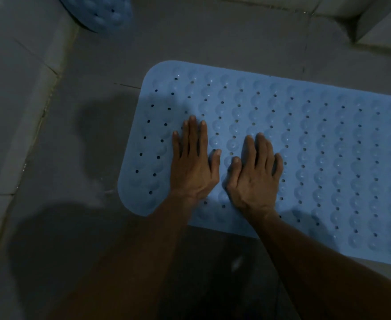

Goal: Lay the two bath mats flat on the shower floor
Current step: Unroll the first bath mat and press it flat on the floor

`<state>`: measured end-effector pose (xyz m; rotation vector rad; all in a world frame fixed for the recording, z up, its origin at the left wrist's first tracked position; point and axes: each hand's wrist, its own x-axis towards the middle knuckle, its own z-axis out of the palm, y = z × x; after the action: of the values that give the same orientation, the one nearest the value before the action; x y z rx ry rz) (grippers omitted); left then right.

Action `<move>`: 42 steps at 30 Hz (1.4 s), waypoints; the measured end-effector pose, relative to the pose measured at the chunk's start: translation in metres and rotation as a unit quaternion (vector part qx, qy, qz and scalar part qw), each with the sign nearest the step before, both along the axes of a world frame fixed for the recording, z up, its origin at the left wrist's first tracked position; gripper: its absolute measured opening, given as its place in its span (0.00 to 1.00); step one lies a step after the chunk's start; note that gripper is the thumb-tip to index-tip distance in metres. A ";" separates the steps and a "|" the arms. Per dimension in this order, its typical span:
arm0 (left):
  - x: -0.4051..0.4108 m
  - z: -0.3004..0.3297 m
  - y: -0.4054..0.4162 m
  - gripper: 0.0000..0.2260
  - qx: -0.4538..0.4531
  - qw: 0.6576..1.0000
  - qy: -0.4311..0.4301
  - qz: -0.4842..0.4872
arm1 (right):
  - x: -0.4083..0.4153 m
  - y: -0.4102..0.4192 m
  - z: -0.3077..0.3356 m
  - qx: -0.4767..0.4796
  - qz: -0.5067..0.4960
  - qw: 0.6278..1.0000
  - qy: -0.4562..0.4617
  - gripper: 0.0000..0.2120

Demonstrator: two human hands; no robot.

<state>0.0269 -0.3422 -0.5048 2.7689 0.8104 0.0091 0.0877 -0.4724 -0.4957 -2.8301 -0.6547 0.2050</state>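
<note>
A light blue rubber bath mat (305,146), dotted with holes and round bumps, lies flat on the grey tiled shower floor (201,38) and runs out of view at the right. My left hand (193,160) and my right hand (255,174) both rest palm down on its left part, fingers spread, side by side and not gripping. A second blue bath mat (97,12) shows at the top left, curved up off the floor and cut off by the frame edge.
A pale tiled wall (16,88) runs along the left side. A white raised ledge or step (374,19) sits at the top right corner. My shadow darkens the floor at the lower left.
</note>
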 end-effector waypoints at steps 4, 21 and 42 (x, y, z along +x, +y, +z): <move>0.002 0.002 0.000 0.32 -0.001 0.999 0.034 0.001 | 0.002 0.001 0.003 0.009 -0.005 1.000 0.011 0.29; 0.000 -0.005 0.001 0.31 0.039 0.998 0.044 -0.008 | 0.001 -0.001 0.002 0.027 -0.001 1.000 0.004 0.29; 0.065 0.002 -0.166 0.27 0.029 0.991 -0.082 -0.104 | 0.091 -0.196 0.024 0.002 0.052 0.999 -0.013 0.29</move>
<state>0.0923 -0.5084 -0.5028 2.8469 0.4859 0.2207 0.1788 -0.6682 -0.4716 -2.8027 -0.8078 0.1845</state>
